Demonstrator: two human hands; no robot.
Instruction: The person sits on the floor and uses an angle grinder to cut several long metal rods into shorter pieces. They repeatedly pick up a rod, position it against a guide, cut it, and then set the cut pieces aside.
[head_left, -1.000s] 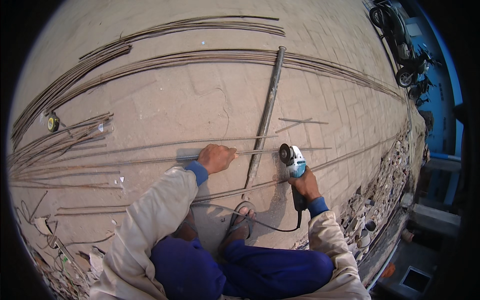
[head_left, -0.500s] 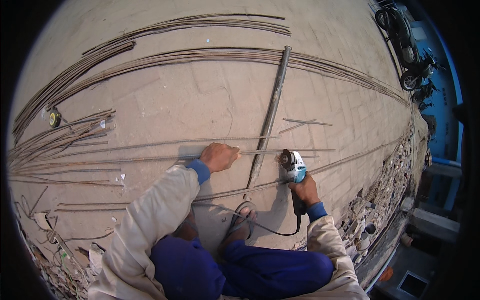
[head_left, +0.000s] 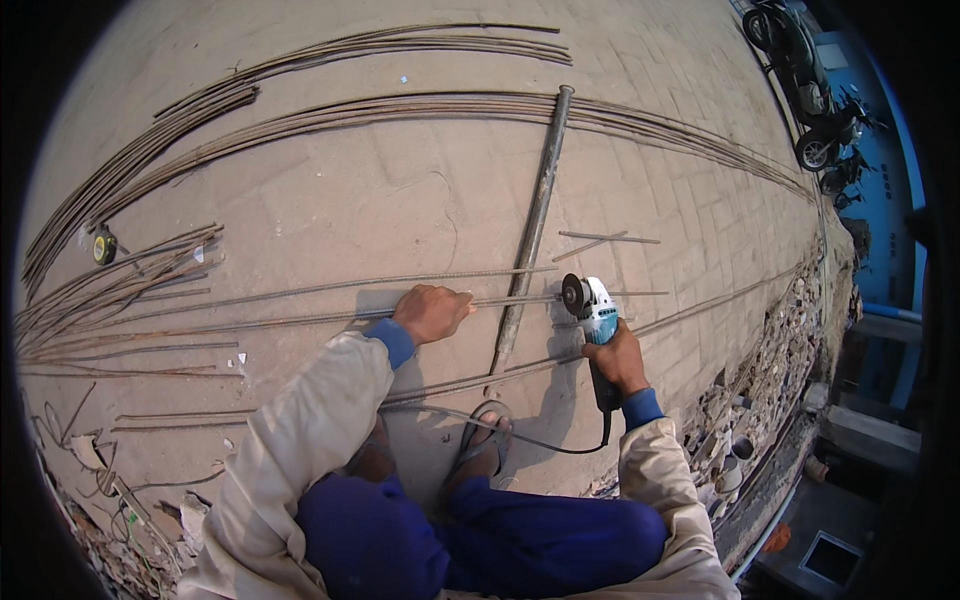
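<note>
Head view. The left hand [head_left: 432, 314] is curled nearly closed over slender grey steel rods [head_left: 488, 301], their number unclear, which cross above a long, dull grey round metal pipe [head_left: 540, 195]. The right hand [head_left: 617, 362] is wrapped around a blue-and-white angle grinder with a black rear body [head_left: 600, 322]; its thin, dark round disc [head_left: 573, 294] stands at the rods just right of the pipe, though contact cannot be told. Brown paving scored with grooves [head_left: 330, 200] extends from the rods to a long, rust-brown bundle of bars [head_left: 450, 106], which bounds the space beyond the hands. At the right, a coarse strip of broken rubble [head_left: 765, 370] edges the paving. Two short, straight metal offcuts [head_left: 625, 238] lie crossed near the disc, on its far side. Nearer the body, a flexible black cable [head_left: 560, 449] curves from the grinder past a grey strapped sandal [head_left: 472, 452], narrowing the room beneath the right hand.
</note>
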